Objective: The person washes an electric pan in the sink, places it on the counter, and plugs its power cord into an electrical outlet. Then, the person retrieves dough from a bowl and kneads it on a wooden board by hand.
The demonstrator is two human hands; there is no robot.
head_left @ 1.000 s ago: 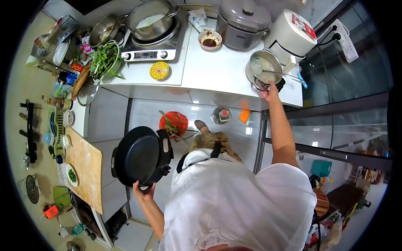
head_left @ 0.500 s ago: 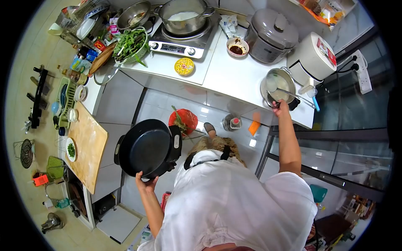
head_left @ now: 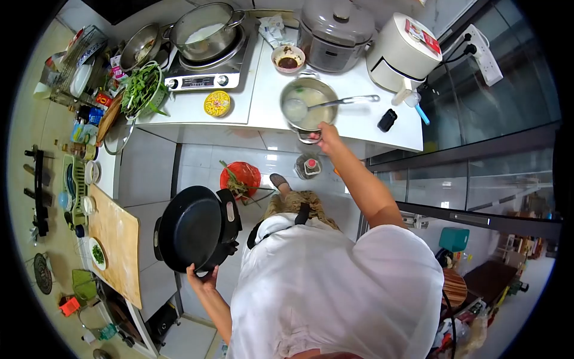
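Observation:
My left hand [head_left: 203, 279] grips the near rim of a black electric pan [head_left: 192, 230], held tilted over the floor beside the counter. My right hand [head_left: 326, 139] holds the near handle of a small steel pot [head_left: 310, 122] at the counter's front edge. Pale liquid and a ladle [head_left: 353, 100] are in the pot, the ladle's handle pointing right. A bowl with dark sauce [head_left: 288, 58] stands just behind the pot. Right of the pot lies a small black object [head_left: 387, 120].
On the counter [head_left: 263, 107] are an induction cooker [head_left: 206, 78] with a large pot [head_left: 203, 33], greens [head_left: 143, 90], a yellow round tin [head_left: 217, 103], a rice cooker [head_left: 338, 36] and a white appliance [head_left: 403, 51]. A red basin [head_left: 240, 179] and a bottle [head_left: 308, 166] stand on the floor.
My right hand has moved the steel pot left along the counter, away from the white appliance, uncovering the small black object. My left hand still holds the black pan in much the same place.

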